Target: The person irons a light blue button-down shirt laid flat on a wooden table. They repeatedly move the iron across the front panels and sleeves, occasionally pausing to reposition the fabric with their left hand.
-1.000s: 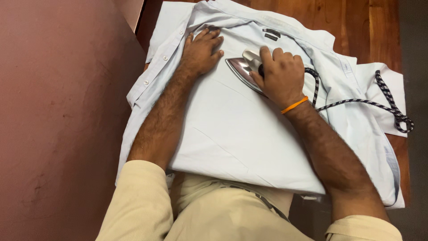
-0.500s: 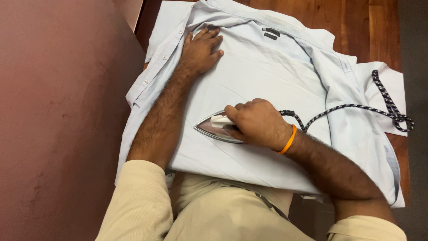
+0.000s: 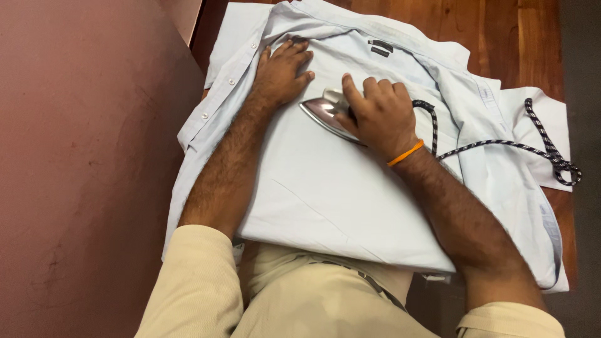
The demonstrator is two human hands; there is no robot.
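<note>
Right hand [image 3: 379, 112] closed around iron [image 3: 325, 112] handle on pale blue shirt [image 3: 332, 188], iron tip just beside left hand [image 3: 282, 72], left palm open, flat on the cloth near collar, braided cord [image 3: 501, 145] trailing right

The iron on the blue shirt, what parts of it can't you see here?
- Handle of the silver metal iron: head view, wrapped by the right hand.
- Its soleplate: pressed face down on the pale blue cotton shirt.
- End of the black-and-white braided cord: runs to the picture's right edge.
- Shirt under the left hand: covered by the palm.
</note>
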